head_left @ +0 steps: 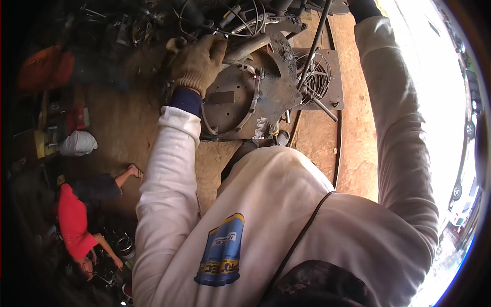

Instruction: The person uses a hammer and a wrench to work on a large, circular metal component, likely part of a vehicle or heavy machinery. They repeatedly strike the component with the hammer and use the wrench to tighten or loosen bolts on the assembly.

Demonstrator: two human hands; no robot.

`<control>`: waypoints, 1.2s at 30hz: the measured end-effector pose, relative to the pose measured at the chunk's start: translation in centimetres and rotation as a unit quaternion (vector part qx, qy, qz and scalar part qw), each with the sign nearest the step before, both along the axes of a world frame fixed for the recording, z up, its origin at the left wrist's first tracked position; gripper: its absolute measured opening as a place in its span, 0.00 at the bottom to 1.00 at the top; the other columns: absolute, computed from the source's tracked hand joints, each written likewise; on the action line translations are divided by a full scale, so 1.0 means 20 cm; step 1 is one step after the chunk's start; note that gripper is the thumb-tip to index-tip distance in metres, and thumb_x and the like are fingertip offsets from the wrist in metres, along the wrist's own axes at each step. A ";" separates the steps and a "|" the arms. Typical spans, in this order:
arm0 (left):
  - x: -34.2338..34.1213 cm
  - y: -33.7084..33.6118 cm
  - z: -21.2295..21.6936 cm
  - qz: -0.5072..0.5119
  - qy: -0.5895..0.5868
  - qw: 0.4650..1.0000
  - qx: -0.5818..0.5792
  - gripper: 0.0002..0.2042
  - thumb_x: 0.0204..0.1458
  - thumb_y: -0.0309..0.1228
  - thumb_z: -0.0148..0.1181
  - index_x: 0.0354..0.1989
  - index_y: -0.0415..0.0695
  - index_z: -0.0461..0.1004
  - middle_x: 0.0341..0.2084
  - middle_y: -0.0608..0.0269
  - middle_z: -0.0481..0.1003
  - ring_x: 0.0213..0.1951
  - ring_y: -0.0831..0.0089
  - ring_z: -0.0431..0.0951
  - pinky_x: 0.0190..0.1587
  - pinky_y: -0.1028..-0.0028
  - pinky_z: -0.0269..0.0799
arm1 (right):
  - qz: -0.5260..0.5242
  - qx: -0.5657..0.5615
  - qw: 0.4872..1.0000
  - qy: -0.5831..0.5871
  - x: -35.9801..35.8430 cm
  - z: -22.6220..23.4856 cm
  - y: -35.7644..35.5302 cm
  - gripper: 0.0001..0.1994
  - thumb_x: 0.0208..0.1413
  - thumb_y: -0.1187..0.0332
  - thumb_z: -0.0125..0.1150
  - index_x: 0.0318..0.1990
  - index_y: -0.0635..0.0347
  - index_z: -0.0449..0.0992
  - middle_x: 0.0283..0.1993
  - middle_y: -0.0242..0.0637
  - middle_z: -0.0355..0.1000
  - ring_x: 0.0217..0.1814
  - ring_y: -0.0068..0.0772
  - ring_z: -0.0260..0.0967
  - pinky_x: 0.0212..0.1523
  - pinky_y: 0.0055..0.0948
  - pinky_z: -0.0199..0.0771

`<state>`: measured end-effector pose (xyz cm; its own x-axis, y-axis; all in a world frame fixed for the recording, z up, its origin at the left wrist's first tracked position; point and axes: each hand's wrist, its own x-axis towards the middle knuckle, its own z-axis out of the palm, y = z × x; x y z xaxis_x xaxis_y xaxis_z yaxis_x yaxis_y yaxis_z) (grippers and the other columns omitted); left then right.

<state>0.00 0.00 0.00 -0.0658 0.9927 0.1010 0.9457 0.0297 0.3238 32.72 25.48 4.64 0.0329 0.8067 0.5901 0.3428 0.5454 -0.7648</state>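
Observation:
My left hand, in a tan knitted work glove, is closed at the near end of a thick metal tube. The fingers hide what they grip. Beside it, a short curved metal piece reaches to a small red-glowing spot. Below lies a round-ended dark steel plate with several drilled holes. A bent metal rod curves around on top of it. My right arm stretches up past the upper edge; only a dark cuff shows there and the hand is cut off.
A square metal frame with a wire coil stands right of the plate, and a long dark rod slants over it. Cables and tools crowd the far side. At lower left a person in red sits near a white sack.

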 end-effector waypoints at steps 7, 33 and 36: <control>-0.24 -0.17 0.14 -0.036 -0.357 0.912 0.199 0.12 0.66 0.32 0.53 0.51 0.37 0.74 0.47 0.55 0.78 0.49 0.68 0.79 0.52 0.71 0.75 | 0.025 -0.090 0.996 0.012 0.10 0.03 -0.19 0.21 0.66 0.55 0.56 0.56 0.64 0.70 0.42 0.36 0.75 0.42 0.26 0.71 0.44 0.29 0.71; 0.78 -0.93 0.76 -0.458 -0.580 0.664 0.114 0.08 0.56 0.26 0.61 0.43 0.39 0.77 0.33 0.59 0.80 0.35 0.70 0.81 0.41 0.71 0.78 | 0.005 -0.349 0.937 0.012 0.46 -0.96 -1.78 0.18 0.66 0.60 0.58 0.56 0.64 0.71 0.47 0.44 0.77 0.49 0.31 0.75 0.50 0.28 0.73; 0.85 -0.96 0.79 -0.486 -0.601 0.629 0.088 0.09 0.56 0.27 0.60 0.43 0.39 0.77 0.33 0.59 0.79 0.35 0.69 0.81 0.40 0.70 0.78 | -0.004 -0.357 0.934 0.032 0.49 -0.94 -1.82 0.19 0.66 0.61 0.58 0.57 0.64 0.71 0.47 0.44 0.77 0.49 0.32 0.76 0.50 0.28 0.74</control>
